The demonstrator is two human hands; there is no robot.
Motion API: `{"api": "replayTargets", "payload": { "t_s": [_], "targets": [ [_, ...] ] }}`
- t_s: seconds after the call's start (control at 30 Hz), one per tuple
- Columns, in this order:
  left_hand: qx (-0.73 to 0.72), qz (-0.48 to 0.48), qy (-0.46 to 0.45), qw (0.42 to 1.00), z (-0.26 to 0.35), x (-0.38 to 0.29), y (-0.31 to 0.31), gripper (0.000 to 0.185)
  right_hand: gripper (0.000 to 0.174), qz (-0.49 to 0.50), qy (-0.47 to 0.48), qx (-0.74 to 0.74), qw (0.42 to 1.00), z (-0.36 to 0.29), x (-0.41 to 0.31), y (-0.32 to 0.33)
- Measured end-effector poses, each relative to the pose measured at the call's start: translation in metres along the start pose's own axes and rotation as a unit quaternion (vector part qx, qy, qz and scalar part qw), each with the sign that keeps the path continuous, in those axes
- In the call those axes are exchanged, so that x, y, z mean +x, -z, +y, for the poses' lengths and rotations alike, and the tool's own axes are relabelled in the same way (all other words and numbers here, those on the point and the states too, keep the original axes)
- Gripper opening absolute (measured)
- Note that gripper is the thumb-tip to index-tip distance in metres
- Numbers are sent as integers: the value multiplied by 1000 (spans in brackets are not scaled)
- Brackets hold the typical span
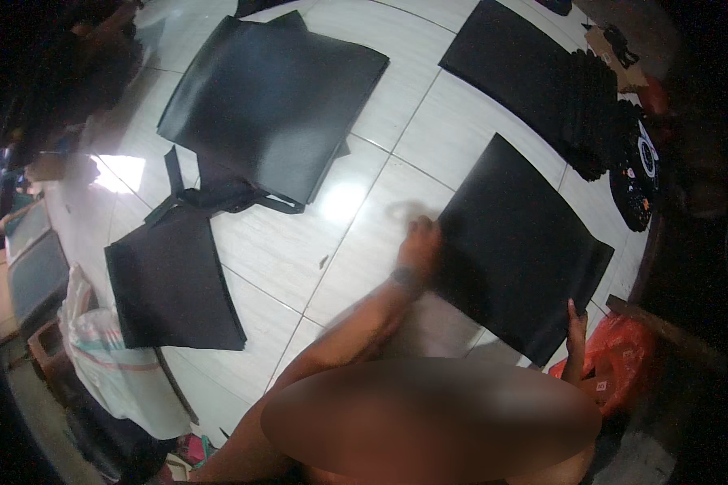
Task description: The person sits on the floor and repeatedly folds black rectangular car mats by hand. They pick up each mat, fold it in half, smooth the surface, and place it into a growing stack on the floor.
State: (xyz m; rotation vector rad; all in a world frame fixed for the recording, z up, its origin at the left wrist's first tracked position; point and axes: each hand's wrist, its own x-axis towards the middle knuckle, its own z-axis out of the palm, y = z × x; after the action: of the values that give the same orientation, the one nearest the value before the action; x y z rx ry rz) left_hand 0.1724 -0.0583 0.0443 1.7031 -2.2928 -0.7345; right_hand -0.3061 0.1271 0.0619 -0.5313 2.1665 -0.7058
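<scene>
A flat black sheet-like panel [515, 254], perhaps fabric, lies in front of me with its right edge slightly raised. My right hand [576, 333] holds its lower right edge, thumb on top and fingers hidden below. At the left edge of the same panel is my left hand [421, 245], fingers curled and a dark band on the wrist; whether it pinches the edge cannot be made out. To the left, a stack of glossy black sheets [273, 103] rests on the floor. Below it lies a black bag [173, 285] with its strap handles [218, 197] bunched at the top.
Another black stack [509, 66] with a bundled dark pile [591, 115] lies at upper right, beside a round patterned black object [637, 167]. A red plastic bag [625, 357] is at lower right; a white woven sack [124, 376] stands at lower left. White tile [352, 224] forms the floor.
</scene>
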Motion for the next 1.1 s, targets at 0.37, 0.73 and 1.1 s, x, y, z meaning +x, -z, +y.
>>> {"api": "replayTargets", "payload": {
  "t_s": [0.37, 0.73, 1.1],
  "targets": [
    [61, 239, 32, 969, -92, 23, 114, 70, 86, 243, 67, -167, 953, -51, -27, 71],
    [267, -50, 73, 960, -108, 24, 132, 58, 53, 354, 334, -218, 846, -117, -89, -28],
    [-301, 25, 62, 951, -49, -10, 175, 41, 66, -177, 38, 309, 934, -104, -115, -173]
  ]
}}
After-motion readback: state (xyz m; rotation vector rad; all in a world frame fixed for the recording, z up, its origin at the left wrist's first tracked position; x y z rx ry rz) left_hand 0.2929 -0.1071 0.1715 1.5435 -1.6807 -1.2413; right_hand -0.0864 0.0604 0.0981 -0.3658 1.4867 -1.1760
